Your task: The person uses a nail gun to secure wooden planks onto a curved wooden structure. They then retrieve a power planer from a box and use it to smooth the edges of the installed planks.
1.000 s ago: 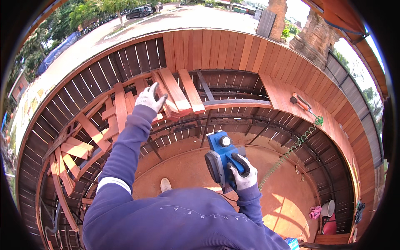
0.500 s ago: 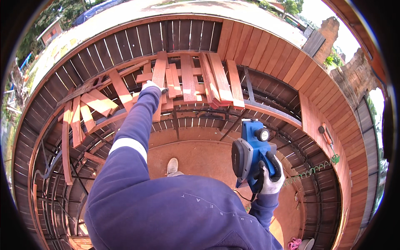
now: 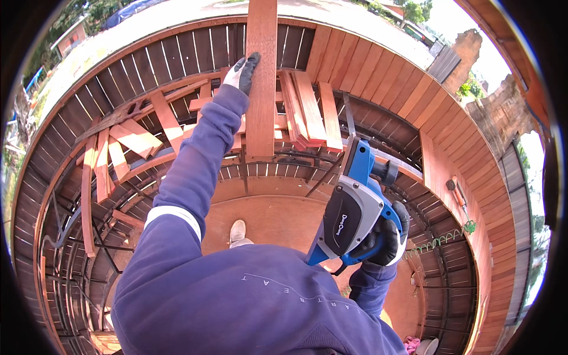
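My left hand (image 3: 241, 74), in a white and dark glove, is closed on the left edge of a long reddish wooden board (image 3: 262, 112). The board stands lengthwise ahead of me, its top running past the upper rim of the picture. At the right, my gloved right hand (image 3: 390, 239) is wrapped round the handle of a blue electric hand planer (image 3: 355, 207). The planer is tilted, with its grey and black side cover toward me and a dark knob at its far end. Its sole is mostly turned from sight.
Loose boards lie on the curved frame, some at the left (image 3: 118, 154) and a stack (image 3: 305, 112) right of the held board. Fitted planks (image 3: 384, 77) cover the right side. An orange-handled tool (image 3: 458, 192) and a green coiled cord (image 3: 441, 241) are there too.
My left hand has lifted a board up from the pile, toward the middle. The planer has turned in my right hand, its side cover now facing me more.
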`<state>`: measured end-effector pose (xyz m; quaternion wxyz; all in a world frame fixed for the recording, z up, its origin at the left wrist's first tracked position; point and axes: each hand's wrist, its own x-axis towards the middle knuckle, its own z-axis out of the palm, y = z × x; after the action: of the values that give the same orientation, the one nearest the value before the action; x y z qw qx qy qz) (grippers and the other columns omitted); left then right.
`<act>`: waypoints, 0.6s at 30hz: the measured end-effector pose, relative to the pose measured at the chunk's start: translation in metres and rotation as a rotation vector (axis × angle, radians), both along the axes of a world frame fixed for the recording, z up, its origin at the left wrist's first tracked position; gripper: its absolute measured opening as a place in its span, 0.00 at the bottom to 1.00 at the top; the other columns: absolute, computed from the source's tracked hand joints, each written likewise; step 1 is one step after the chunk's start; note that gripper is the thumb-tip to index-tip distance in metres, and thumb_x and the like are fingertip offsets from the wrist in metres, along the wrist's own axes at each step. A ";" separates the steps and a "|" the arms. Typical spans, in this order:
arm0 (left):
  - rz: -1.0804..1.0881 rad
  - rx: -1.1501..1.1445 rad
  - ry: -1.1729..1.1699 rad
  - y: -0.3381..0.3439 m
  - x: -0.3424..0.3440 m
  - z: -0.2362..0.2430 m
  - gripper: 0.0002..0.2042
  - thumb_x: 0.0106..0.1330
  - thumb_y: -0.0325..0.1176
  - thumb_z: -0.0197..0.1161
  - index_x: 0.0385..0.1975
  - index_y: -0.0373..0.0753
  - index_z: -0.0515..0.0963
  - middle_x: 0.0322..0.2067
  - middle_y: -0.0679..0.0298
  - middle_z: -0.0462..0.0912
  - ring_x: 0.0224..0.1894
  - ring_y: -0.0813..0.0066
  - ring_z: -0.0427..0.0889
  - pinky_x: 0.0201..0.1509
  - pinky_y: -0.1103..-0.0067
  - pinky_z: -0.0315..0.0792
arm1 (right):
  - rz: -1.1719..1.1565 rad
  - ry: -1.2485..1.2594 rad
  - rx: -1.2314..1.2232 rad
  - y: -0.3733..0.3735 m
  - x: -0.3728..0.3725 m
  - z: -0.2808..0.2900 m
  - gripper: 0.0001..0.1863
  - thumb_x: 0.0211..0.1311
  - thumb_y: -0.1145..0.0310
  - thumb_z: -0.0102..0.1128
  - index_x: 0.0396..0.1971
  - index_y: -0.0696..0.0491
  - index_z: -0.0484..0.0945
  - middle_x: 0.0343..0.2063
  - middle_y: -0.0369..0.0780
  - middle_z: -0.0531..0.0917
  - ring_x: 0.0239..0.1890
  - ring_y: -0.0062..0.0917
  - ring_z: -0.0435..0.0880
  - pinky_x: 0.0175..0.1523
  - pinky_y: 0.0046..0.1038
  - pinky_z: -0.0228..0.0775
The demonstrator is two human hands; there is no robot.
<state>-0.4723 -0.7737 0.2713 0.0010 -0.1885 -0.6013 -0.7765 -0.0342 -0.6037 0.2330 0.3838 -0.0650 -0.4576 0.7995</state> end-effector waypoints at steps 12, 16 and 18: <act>-0.144 -0.198 0.205 0.096 0.079 0.027 0.30 0.69 0.54 0.59 0.52 0.26 0.73 0.45 0.50 0.82 0.46 0.65 0.80 0.52 0.75 0.71 | 0.259 0.146 -0.250 0.001 -0.012 -0.061 0.26 0.63 0.66 0.61 0.61 0.52 0.70 0.27 0.41 0.76 0.15 0.23 0.76 0.19 0.25 0.75; -0.099 -0.226 0.184 0.108 0.102 0.023 0.33 0.67 0.57 0.60 0.52 0.26 0.73 0.44 0.53 0.82 0.44 0.69 0.78 0.52 0.76 0.71 | 0.186 0.131 -0.279 -0.003 -0.009 -0.065 0.26 0.63 0.65 0.60 0.62 0.51 0.70 0.28 0.40 0.76 0.15 0.23 0.76 0.20 0.26 0.77; -0.145 -0.223 0.154 0.111 0.110 0.024 0.33 0.67 0.57 0.61 0.51 0.25 0.73 0.44 0.52 0.82 0.44 0.68 0.78 0.52 0.75 0.71 | 0.186 0.129 -0.301 -0.002 -0.005 -0.067 0.26 0.64 0.65 0.60 0.62 0.51 0.70 0.27 0.39 0.76 0.15 0.23 0.76 0.20 0.26 0.77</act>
<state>-0.3626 -0.6628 0.2956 -0.0298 -0.2895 -0.6669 -0.6860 -0.0396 -0.6058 0.1665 0.3228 -0.0276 -0.3112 0.8934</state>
